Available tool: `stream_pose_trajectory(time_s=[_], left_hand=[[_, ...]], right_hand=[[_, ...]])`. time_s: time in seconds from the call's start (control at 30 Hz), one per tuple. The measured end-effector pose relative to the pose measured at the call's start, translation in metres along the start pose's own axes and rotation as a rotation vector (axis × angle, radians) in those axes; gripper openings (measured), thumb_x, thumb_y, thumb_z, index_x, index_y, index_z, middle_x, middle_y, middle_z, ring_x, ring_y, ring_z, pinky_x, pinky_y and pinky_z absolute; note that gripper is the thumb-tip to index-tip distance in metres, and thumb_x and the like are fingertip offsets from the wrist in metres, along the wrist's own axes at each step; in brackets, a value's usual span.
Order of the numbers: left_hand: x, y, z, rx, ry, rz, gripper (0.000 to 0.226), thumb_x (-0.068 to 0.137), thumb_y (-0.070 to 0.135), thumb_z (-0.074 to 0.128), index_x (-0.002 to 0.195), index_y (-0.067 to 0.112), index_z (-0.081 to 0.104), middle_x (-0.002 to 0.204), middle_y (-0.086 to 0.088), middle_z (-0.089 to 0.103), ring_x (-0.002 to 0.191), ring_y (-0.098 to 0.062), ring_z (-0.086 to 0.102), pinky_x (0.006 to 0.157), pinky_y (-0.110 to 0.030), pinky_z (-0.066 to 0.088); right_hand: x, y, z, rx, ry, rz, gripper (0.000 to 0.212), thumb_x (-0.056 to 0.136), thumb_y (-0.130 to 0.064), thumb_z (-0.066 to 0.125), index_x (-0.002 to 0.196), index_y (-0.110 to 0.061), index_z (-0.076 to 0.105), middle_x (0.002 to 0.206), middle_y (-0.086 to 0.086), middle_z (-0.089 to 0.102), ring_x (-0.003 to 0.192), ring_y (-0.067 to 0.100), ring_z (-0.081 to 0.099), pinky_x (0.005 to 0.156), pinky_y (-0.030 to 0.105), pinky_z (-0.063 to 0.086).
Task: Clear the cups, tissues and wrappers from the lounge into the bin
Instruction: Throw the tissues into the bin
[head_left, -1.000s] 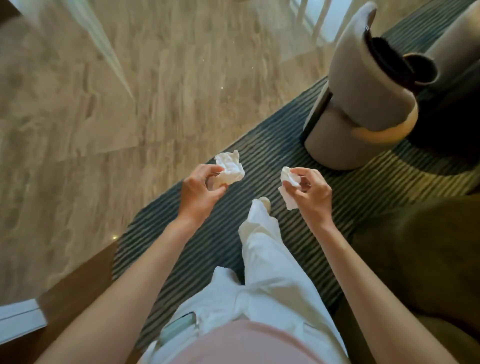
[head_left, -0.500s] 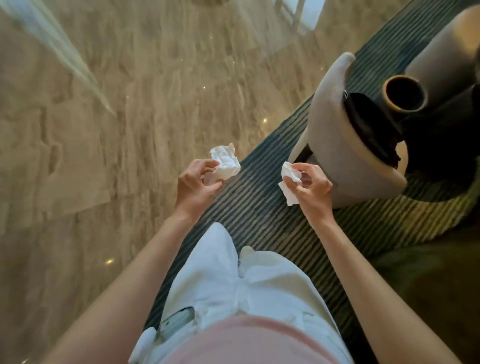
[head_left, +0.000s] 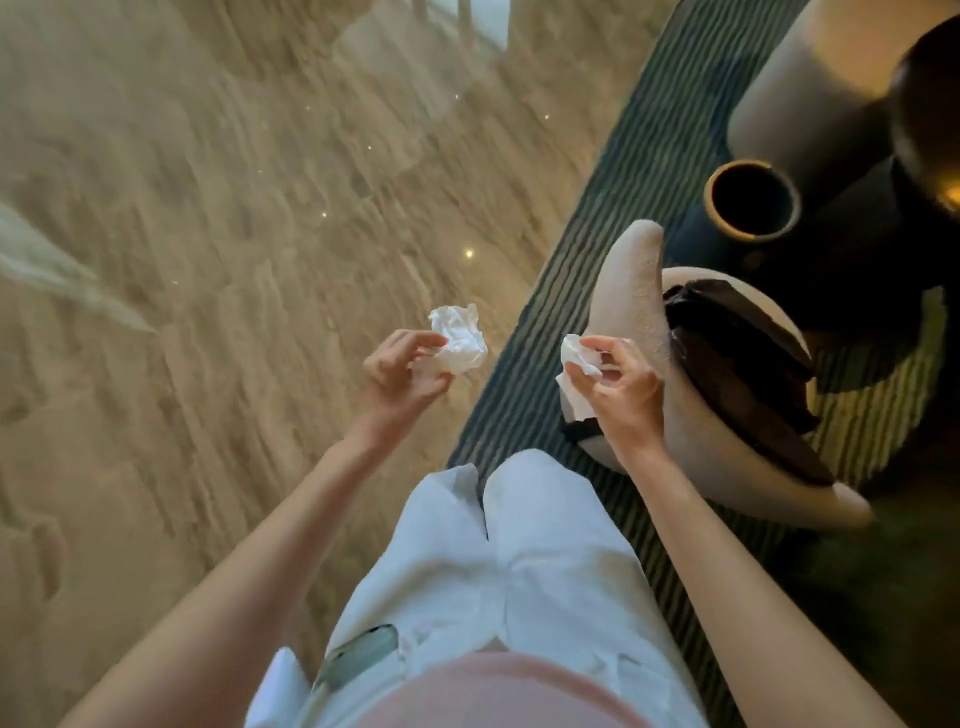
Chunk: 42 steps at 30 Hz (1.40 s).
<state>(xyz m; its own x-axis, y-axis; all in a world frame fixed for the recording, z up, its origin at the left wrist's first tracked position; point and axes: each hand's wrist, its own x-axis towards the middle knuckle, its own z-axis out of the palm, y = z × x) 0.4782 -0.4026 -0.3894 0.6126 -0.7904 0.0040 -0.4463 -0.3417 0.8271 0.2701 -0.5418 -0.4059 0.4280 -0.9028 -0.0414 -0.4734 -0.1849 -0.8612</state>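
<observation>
My left hand pinches a crumpled white tissue over the marble floor, near the rug's edge. My right hand holds a second, smaller white tissue between thumb and fingers, right beside the rim of a beige rounded bin. The bin's opening is lined with a dark bag and lies just to the right of my right hand.
A striped dark rug runs under the bin. Behind the bin stand a dark round pot with a gold rim and a large beige cylinder. Polished marble floor fills the left. My white trousers are below.
I have walked closer to the bin, which now sits right beside my right hand instead of well ahead. Both hands keep the same hold on their tissues.
</observation>
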Motion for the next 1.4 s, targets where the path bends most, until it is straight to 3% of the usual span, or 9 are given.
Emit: stream_pose_trajectory(time_s=[0.2,0.37,0.57,0.63,0.8,0.93,1.07,1.23,1.4], left_hand=[[0.142,0.007,0.033,-0.025,-0.169,0.087,0.034,0.070,0.008,0.078,0.099,0.022,0.067,0.094,0.018,0.059,0.083,0.002,0.060,0.071,-0.018,0.051],[0.266,0.025,0.086,0.000,-0.292,0.147,0.033,0.071,0.008,0.079,0.102,0.016,0.068,0.096,0.010,0.060,0.086,-0.001,0.061,0.071,-0.016,0.050],[0.411,0.081,0.164,0.081,-0.478,0.250,0.035,0.070,0.007,0.080,0.102,0.015,0.069,0.097,0.012,0.060,0.082,0.003,0.059,0.073,-0.014,0.050],[0.455,0.100,0.193,0.085,-0.522,0.279,0.036,0.069,0.006,0.079,0.102,0.013,0.069,0.096,0.008,0.060,0.079,0.006,0.057,0.072,-0.010,0.048],[0.549,0.136,0.260,0.110,-0.614,0.379,0.036,0.068,0.008,0.079,0.102,0.014,0.069,0.098,0.008,0.061,0.079,0.003,0.056,0.072,-0.007,0.044],[0.623,0.154,0.314,0.099,-0.717,0.446,0.036,0.069,0.010,0.080,0.103,0.018,0.068,0.099,0.009,0.062,0.081,0.001,0.059,0.070,-0.008,0.047],[0.694,0.165,0.382,0.108,-0.881,0.503,0.035,0.072,0.011,0.079,0.106,0.013,0.068,0.103,-0.001,0.065,0.087,-0.009,0.060,0.075,-0.024,0.051],[0.767,0.179,0.477,0.145,-1.025,0.671,0.035,0.075,0.009,0.077,0.107,0.015,0.066,0.101,0.000,0.062,0.087,-0.010,0.057,0.073,-0.014,0.043],[0.800,0.190,0.588,0.229,-1.168,0.757,0.035,0.077,0.013,0.076,0.110,0.013,0.064,0.102,0.006,0.056,0.093,-0.011,0.057,0.082,-0.024,0.047]], right_hand=[[0.103,-0.001,0.002,0.039,0.149,0.121,0.027,0.081,-0.022,0.074,0.105,-0.012,0.067,0.105,0.000,0.061,0.088,0.011,0.059,0.074,0.023,0.052],[0.212,0.024,-0.005,0.093,0.285,0.209,0.026,0.078,-0.014,0.076,0.101,-0.005,0.068,0.103,0.007,0.064,0.091,0.020,0.061,0.083,0.037,0.052],[0.314,0.048,-0.038,0.098,0.445,0.329,0.025,0.076,-0.013,0.076,0.100,-0.012,0.068,0.099,0.002,0.064,0.089,0.016,0.059,0.082,0.036,0.051],[0.342,0.054,-0.050,0.080,0.491,0.360,0.025,0.076,-0.014,0.076,0.100,-0.013,0.068,0.097,-0.003,0.062,0.089,0.014,0.058,0.080,0.032,0.051],[0.406,0.076,-0.073,0.046,0.579,0.397,0.026,0.076,-0.017,0.076,0.100,-0.016,0.067,0.097,-0.007,0.060,0.085,0.004,0.055,0.073,0.005,0.040],[0.470,0.102,-0.087,0.025,0.675,0.485,0.027,0.075,-0.018,0.076,0.100,-0.016,0.068,0.098,-0.006,0.061,0.086,-0.003,0.051,0.073,0.000,0.037],[0.534,0.128,-0.101,0.017,0.781,0.593,0.027,0.077,-0.018,0.076,0.102,-0.016,0.067,0.101,-0.002,0.062,0.092,0.006,0.055,0.079,0.015,0.042],[0.599,0.176,-0.115,0.128,0.910,0.716,0.025,0.080,-0.025,0.073,0.104,-0.026,0.064,0.101,-0.012,0.059,0.093,0.001,0.055,0.076,0.008,0.043],[0.650,0.246,-0.127,0.177,1.056,0.825,0.026,0.079,-0.022,0.075,0.102,-0.026,0.065,0.098,-0.012,0.060,0.090,0.004,0.057,0.076,0.020,0.048]])
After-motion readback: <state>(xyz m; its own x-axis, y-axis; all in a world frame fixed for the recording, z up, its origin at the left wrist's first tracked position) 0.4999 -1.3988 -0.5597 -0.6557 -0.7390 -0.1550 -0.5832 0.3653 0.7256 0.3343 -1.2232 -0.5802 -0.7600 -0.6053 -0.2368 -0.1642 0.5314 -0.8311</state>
